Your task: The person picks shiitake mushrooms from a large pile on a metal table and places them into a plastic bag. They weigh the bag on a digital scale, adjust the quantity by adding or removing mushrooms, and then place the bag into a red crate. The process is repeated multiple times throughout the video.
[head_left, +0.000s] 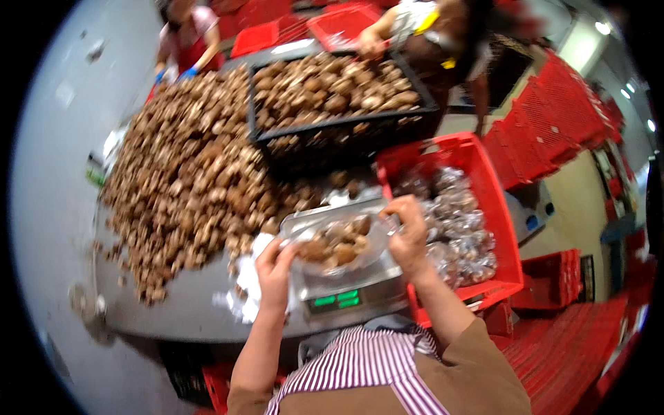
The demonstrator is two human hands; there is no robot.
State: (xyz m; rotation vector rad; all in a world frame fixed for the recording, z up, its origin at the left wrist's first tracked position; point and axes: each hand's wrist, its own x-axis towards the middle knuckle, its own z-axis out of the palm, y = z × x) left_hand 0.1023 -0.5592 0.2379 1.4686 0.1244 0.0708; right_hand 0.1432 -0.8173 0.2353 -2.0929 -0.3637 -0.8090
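Observation:
A clear plastic bag (pixel 337 265) with several brown mushrooms (pixel 339 250) in it is over a metal weighing scale (pixel 377 289) with a green lit display; I cannot tell whether it rests on the plate. My left hand (pixel 275 264) pinches the bag's left edge between thumb and fingers. On the other side, my right hand (pixel 407 235) has its fingers curled on the bag's right edge. Beside my left hand lie thin clear plastic bags (pixel 242 294), partly blurred.
A large heap of mushrooms (pixel 194 173) covers the table's left. Behind the scale stands a black crate (pixel 332 124) full of mushrooms. At right, a red crate (pixel 508 256) holds filled bags (pixel 460 228). Two co-workers stand across the table; red crates (pixel 546 117) are stacked at far right.

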